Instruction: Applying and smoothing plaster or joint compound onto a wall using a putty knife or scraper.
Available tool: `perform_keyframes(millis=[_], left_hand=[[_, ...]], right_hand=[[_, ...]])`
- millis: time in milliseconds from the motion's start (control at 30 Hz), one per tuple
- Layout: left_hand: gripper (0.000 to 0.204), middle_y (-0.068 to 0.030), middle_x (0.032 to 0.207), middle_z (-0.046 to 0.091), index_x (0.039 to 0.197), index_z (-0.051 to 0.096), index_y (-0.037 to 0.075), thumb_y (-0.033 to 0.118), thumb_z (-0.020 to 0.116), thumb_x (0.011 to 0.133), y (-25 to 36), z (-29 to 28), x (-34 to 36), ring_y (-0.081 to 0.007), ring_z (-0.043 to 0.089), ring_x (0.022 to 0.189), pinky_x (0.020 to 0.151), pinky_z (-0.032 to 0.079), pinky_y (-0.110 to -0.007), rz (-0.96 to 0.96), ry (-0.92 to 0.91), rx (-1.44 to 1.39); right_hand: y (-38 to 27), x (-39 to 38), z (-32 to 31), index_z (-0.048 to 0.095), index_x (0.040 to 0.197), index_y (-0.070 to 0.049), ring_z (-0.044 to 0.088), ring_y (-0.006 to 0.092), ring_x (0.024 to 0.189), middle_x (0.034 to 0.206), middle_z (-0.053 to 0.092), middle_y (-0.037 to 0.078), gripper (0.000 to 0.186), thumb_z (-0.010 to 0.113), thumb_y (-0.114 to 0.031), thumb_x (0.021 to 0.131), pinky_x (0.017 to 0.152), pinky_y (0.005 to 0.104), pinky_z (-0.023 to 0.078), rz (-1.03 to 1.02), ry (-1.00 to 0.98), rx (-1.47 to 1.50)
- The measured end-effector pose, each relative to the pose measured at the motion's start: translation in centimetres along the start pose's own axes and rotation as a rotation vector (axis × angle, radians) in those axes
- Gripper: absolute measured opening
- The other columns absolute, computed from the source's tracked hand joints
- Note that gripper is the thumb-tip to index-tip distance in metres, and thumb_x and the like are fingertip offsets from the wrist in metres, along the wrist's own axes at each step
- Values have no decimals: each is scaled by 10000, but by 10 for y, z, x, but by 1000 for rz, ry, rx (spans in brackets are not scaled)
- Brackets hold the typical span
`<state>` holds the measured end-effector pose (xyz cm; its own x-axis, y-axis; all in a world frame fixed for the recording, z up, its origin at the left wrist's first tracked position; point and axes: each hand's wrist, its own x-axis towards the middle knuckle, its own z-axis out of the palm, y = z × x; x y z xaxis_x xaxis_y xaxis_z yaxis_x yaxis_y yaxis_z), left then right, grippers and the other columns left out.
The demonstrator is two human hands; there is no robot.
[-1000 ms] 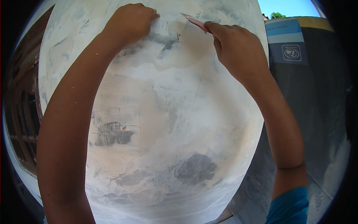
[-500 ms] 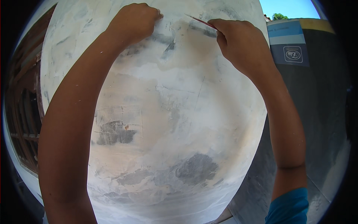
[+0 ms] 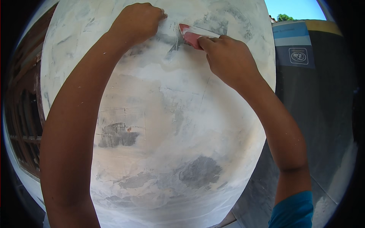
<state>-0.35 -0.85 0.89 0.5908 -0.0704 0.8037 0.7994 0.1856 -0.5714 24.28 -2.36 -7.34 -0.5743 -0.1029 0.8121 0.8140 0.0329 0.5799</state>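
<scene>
My right hand (image 3: 232,57) grips a putty knife (image 3: 192,39), red with whitish smears, at the upper part of a white wall (image 3: 152,91) patched with grey and beige filler. The tool's flat side shows, and its red end points up and left across a grey patch. To its left, my left hand (image 3: 140,22) is raised close to the same wall with fingers curled. The back of that hand hides whatever is inside it. Small white specks dot the left forearm.
At the left stands a dark brown wooden frame (image 3: 26,98) with openwork. To the right is a dark grey panel (image 3: 319,110) bearing a blue and white label (image 3: 294,41). Further down the wall are rough grey patches (image 3: 201,171).
My right hand has moved left and slightly down, turning the putty knife from nearly edge-on to showing its red flat side. My left hand has stayed almost still.
</scene>
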Motion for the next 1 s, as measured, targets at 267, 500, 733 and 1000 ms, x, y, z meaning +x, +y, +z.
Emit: perform_keyframes(millis=[267, 500, 733, 1000], left_hand=[[261, -127, 960, 728, 1104, 738, 120, 88, 555, 921, -5, 1, -13, -294, 693, 922, 838, 553, -411, -86, -34, -72], [264, -136, 959, 724, 1092, 738, 113, 76, 554, 906, 5, 2, 0, -296, 691, 922, 829, 552, -416, -69, 42, -88], [228, -142, 947, 722, 1055, 742, 85, 96, 565, 912, -3, 14, -5, -314, 688, 909, 825, 550, -421, -5, 52, -123], [230, -145, 966, 721, 1073, 733, 92, 93, 563, 918, 2, -2, 3, -309, 690, 915, 829, 553, -420, -45, 8, -101]], right_hand=[[-4, -3, -44, 711, 1004, -33, 697, 327, 742, 784, 699, 177, 181, 616, -65, 853, 681, 431, 560, 151, -65, 157], [57, 44, 15, 711, 951, 2, 685, 388, 788, 832, 698, 220, 204, 563, -85, 842, 740, 462, 554, 230, -70, -62], [-40, -23, -30, 693, 972, 7, 688, 307, 738, 762, 698, 169, 179, 587, -40, 836, 640, 402, 558, 35, -186, 201], [37, 28, -6, 694, 1042, -40, 669, 338, 719, 773, 685, 172, 206, 561, -70, 887, 672, 433, 549, 209, -122, 39]])
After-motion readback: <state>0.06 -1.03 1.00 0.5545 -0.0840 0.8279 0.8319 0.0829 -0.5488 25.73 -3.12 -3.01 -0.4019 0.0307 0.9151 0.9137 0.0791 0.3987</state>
